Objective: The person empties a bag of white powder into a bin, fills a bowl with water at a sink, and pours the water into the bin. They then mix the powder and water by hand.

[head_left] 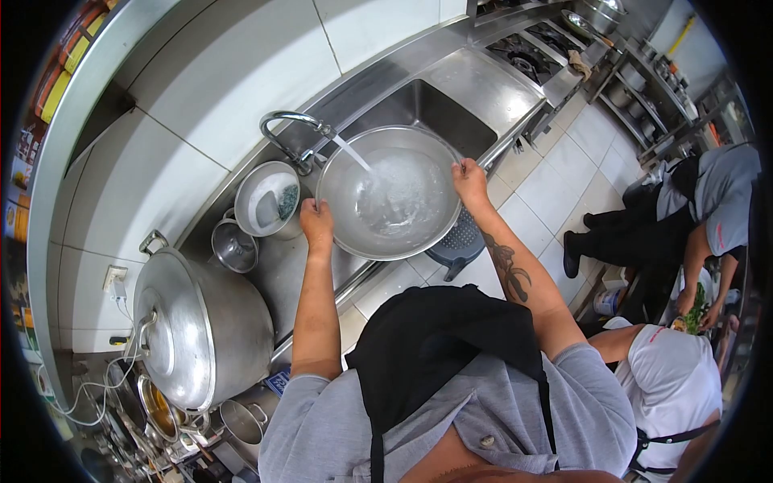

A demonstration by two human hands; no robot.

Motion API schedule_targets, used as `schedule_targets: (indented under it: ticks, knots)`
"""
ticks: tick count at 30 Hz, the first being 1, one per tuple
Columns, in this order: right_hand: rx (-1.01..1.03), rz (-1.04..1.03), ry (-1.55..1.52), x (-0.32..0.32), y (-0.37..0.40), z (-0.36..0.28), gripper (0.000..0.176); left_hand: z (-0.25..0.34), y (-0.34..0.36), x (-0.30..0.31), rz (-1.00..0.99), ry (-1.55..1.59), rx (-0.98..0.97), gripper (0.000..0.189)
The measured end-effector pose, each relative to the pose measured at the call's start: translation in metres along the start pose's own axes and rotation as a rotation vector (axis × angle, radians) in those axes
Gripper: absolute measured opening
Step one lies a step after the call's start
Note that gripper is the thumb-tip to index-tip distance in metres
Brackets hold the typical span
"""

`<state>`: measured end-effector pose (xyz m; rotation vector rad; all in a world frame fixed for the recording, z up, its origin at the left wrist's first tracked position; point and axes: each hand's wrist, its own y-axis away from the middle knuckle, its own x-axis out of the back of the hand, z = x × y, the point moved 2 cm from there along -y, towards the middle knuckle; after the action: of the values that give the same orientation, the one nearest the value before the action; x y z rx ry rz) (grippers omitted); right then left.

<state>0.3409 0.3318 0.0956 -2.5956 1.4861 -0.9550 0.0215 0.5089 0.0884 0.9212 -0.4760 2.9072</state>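
A wide metal bowl is held over the sink, with water from the curved faucet pouring into it. My left hand grips its left rim, fingers closed. On the opposite side, my right hand is closed on the right rim. Water swirls and splashes inside the bowl. Just left of my left hand stands a smaller metal pot with whitish liquid and a greenish scrubbing pad in it. Beside that pot sits a small metal bowl.
A large lidded stockpot stands on the left counter. Behind the bowl is the sink basin. A stove lies farther right. A dark perforated stool is below the bowl. Two co-workers are at right, hands near green leaves.
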Motion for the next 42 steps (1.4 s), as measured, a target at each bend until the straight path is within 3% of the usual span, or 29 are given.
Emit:
schedule_targets:
  ticks: [14, 42]
  knots:
    - [-0.128, -0.060, 0.038, 0.006, 0.000, -0.009, 0.027, 0.000, -0.001, -0.002, 0.004, 0.008, 0.002, 0.019]
    - [-0.099, -0.039, 0.005, 0.009, 0.002, -0.009, 0.024, -0.003, -0.001, -0.003, 0.002, 0.021, 0.010, 0.017]
